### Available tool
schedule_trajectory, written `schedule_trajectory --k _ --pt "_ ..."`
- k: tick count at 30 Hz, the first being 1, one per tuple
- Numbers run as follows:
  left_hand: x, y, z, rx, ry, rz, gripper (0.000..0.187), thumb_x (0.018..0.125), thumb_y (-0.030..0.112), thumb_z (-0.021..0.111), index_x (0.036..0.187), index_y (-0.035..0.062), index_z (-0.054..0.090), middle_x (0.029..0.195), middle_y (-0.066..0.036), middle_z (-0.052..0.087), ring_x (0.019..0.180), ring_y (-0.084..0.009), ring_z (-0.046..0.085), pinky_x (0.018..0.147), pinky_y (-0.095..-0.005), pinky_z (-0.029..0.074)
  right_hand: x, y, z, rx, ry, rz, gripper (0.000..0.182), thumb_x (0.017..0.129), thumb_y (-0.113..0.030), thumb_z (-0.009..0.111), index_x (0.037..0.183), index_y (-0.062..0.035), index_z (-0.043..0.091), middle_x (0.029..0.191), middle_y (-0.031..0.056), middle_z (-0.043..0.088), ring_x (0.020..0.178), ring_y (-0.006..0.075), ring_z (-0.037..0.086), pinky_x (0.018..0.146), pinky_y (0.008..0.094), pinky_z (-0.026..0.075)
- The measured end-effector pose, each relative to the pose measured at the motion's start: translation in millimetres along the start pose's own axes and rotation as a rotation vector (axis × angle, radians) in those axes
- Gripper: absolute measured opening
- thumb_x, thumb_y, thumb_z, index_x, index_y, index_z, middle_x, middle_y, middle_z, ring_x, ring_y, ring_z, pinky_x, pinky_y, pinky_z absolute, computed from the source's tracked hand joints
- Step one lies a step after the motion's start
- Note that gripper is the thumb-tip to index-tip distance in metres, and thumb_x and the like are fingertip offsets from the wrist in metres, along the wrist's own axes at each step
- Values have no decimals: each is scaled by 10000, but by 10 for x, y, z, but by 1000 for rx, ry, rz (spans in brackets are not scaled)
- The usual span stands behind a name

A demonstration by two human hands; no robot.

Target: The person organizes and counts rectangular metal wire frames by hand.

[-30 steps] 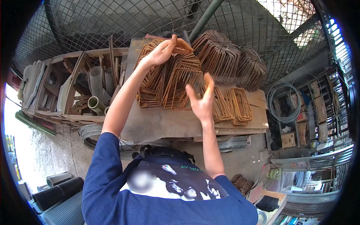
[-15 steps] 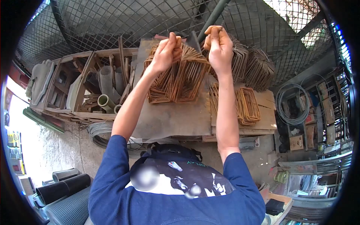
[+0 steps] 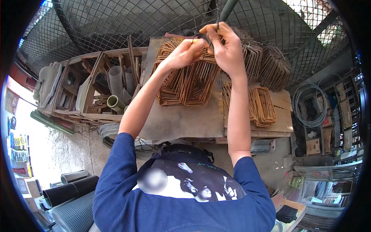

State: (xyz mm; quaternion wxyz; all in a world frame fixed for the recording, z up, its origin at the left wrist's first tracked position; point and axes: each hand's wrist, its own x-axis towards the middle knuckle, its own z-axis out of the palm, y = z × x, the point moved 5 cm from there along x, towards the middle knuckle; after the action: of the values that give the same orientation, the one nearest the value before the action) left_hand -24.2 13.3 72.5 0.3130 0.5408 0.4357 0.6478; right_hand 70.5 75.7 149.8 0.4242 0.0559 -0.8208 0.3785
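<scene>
so both hands are up over the worktop (image 3: 179, 123), nearly meeting, right above the big stack of rusty orange-brown rectangular frames made of bent metal rod (image 3: 187, 87). my guess is they're that close so the fingers of both can get at the same small spot. the right hand (image 3: 228, 50) has its fingers curled in tight, and looks to be pinching a thin dark strand (image 3: 211, 45), though it's tiny so don't quote me. the left hand (image 3: 183, 56) has its fingers bent in narrow beside it, can't tell if they're closed on anything.

the big stack sits toward the back of the worktop, frames on edge and leaning together, probably because they pack tighter and hold each other up that way. a bit fanned out, corners not all lined up. finish is rough and rusty all over, rounded bends, open middles.

off to the right there's a smaller set of narrow rusty rod frames (image 3: 264, 107), leaning too, and behind those some duller grey-brown bundles of bent rod (image 3: 276, 70) by the wire mesh fence (image 3: 135, 19).
</scene>
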Motion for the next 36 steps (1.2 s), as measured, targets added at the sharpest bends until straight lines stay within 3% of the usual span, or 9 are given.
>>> schedule_trajectory --k 5,8,12,24,29,30,33,34,36 --pt "37 -86 -150 167 86 15 199 926 199 599 902 8 648 596 108 433 533 18 332 453 -204 246 -29 39 87 -100 119 -104 276 891 -254 632 955 14 627 958 137 588 927 268 589 787 349 475" --pt "10 -7 -132 182 54 22 230 926 212 599 946 -5 673 666 62 576 593 13 447 505 -188 354 -405 253 127 -322 303 -124 545 779 -394 735 1121 -12 551 1141 201 537 1063 343 533 902 406 432" --pt "1 122 -121 273 81 28 260 921 232 615 947 -17 688 765 21 660 675 -2 527 590 -186 430 -912 460 382 -585 89 51 803 724 -687 619 1249 -89 510 1356 167 411 1318 349 317 1059 629 168" --pt "-66 75 -142 271 214 -21 258 945 242 586 866 18 685 548 94 444 442 10 316 405 -197 220 -1076 783 258 -637 68 135 660 754 -608 634 1224 -156 531 1308 49 480 1309 261 341 1069 679 60" --pt "4 57 -122 363 104 -53 268 937 222 597 887 -26 685 638 60 526 578 -5 413 471 -190 317 -868 536 290 -503 134 40 604 787 -444 672 1254 -102 499 1306 88 514 1334 293 351 1072 682 17" --pt "8 68 -122 357 95 -36 332 955 275 559 876 -26 673 652 57 530 586 -6 416 475 -192 321 -802 444 276 -396 186 -35 434 838 -272 642 1185 -30 546 1157 178 603 1202 336 505 1056 589 254" --pt "-7 50 -173 252 166 -44 525 998 435 406 857 -12 642 661 46 531 584 -29 430 485 -214 343 -709 472 337 -21 43 152 265 863 -148 601 1060 29 585 942 230 648 962 377 626 844 447 475" --pt "-7 87 -184 301 148 4 555 1000 460 364 872 -2 646 651 33 535 575 -43 440 486 -224 350 -702 451 337 -34 83 72 191 880 -113 567 968 55 590 804 233 642 784 401 641 660 412 502" --pt "-13 228 -166 540 183 95 532 1017 423 334 911 15 658 612 -22 533 540 -84 461 499 -249 385 -680 490 375 -36 78 110 190 891 -115 543 973 52 584 784 223 643 765 415 634 666 427 502"
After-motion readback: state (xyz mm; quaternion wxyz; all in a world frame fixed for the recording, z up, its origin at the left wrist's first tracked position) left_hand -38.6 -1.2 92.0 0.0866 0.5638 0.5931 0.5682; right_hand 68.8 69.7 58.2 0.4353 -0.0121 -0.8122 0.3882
